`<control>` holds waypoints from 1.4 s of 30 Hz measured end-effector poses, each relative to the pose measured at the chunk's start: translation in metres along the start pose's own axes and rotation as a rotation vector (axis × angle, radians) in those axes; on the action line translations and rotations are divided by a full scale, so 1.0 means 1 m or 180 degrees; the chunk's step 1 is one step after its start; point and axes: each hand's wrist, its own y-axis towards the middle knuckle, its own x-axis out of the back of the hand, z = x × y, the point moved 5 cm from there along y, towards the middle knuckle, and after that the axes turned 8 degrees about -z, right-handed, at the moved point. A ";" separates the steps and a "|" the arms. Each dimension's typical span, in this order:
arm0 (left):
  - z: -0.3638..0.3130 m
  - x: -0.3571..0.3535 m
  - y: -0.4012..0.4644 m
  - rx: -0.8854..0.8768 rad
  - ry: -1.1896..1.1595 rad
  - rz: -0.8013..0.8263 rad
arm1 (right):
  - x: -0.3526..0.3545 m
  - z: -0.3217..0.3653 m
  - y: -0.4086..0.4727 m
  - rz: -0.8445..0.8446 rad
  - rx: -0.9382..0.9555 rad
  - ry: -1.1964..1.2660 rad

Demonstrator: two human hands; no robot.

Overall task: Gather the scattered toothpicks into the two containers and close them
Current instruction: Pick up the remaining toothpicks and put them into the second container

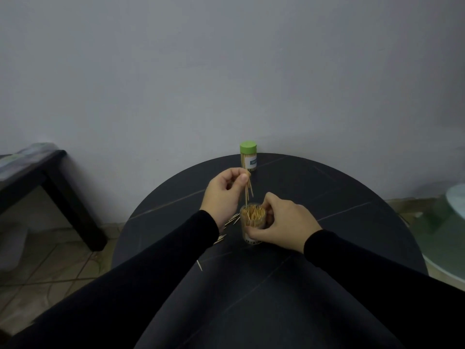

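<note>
Closest in, a stray toothpick (199, 265) plus a few more (227, 226) at 8 o'clock of the open container (253, 222) are left, right hand (284, 221) wrapped round it, left hand (224, 195) pinching a small bunch (247, 191) above, green-lidded container (248, 156) at 12 o'clock already closed.

Round black table (327, 248), green-lidded container (248, 157) at far edge, open container (253, 222), loose toothpicks (230, 221)

Capped container (248, 155) behind; right tabletop (352, 197) bare.
</note>
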 end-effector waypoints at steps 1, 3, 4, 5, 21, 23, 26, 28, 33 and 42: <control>0.002 -0.003 -0.002 -0.0031 0.0025 0.0044 | 0.001 0.001 -0.001 -0.0033 0.0008 0.0005; 0.006 -0.008 -0.007 -0.0039 0.0138 0.0139 | 0.001 0.001 -0.001 -0.0046 0.0032 0.0013; 0.009 -0.008 -0.009 -0.0017 0.0196 0.0181 | 0.001 0.001 -0.001 -0.0038 0.0042 0.0011; 0.011 -0.008 -0.010 0.0010 0.0233 0.0203 | 0.000 0.001 -0.001 -0.0024 0.0044 0.0007; 0.024 0.000 -0.018 0.0551 -0.0473 -0.0113 | 0.002 0.002 -0.002 0.0003 0.0015 0.0058; 0.024 0.004 -0.016 0.0427 -0.0220 -0.0079 | 0.001 0.003 -0.002 0.0034 0.0031 0.0061; 0.016 0.009 -0.015 -0.0001 0.0412 0.0098 | 0.001 0.003 -0.001 0.0048 0.0038 0.0038; 0.011 0.011 -0.014 -0.0194 0.0697 0.0223 | 0.001 0.003 -0.001 0.0032 0.0040 0.0014; 0.003 0.019 -0.011 -0.0493 0.1215 0.0313 | 0.001 0.003 -0.001 0.0084 0.0054 -0.0002; 0.001 0.000 -0.021 -0.1559 0.2257 0.0930 | 0.000 0.001 -0.001 0.0109 -0.0006 0.0071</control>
